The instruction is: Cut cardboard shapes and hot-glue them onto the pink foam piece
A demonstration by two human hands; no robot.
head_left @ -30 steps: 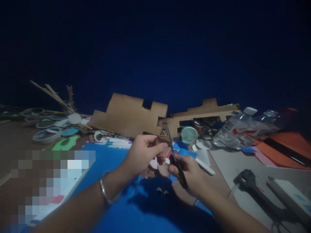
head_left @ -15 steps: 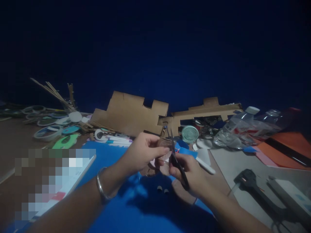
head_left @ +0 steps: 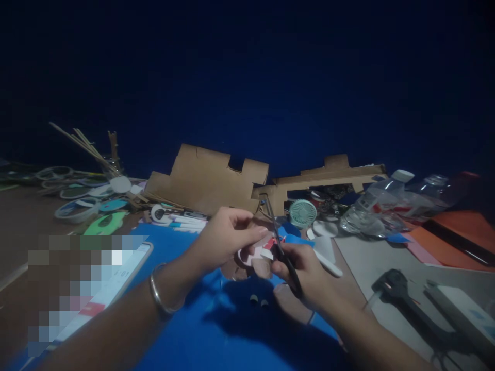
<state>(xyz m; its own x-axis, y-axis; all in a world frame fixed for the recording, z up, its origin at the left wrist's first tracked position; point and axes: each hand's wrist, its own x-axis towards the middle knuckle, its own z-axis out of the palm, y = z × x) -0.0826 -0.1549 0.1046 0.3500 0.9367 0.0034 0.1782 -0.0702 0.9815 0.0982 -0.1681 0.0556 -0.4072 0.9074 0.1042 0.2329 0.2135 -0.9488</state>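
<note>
Black-handled scissors [head_left: 288, 268] are in my right hand [head_left: 305, 273], its fingers wrapped round the handles and the blades pointing up and away. My left hand [head_left: 228, 237], with a silver bangle on the wrist, pinches a small brown piece of cardboard [head_left: 260, 222] beside the blades. Whether the blades touch the piece, I cannot tell. Below the hands, rounded cardboard pieces [head_left: 262, 268] and a pinkish-white scrap [head_left: 253, 254] lie on a blue mat [head_left: 174, 335]. Two small pale cylinders [head_left: 253, 299] sit nearer to me, and a larger rounded cardboard piece [head_left: 293, 304] lies under my right wrist.
Cut cardboard sheets [head_left: 209, 178] stand at the back. A mint-green fan [head_left: 302, 213] and clear plastic bottles [head_left: 381, 198] are behind to the right. A black glue gun [head_left: 410, 299] lies at the right, a phone [head_left: 127, 273] at the left, tape rolls [head_left: 77, 208] further back.
My left hand has shifted slightly left and up, and the brown piece has tilted away from the blades. More of the scraps below now shows. The scissors have barely moved.
</note>
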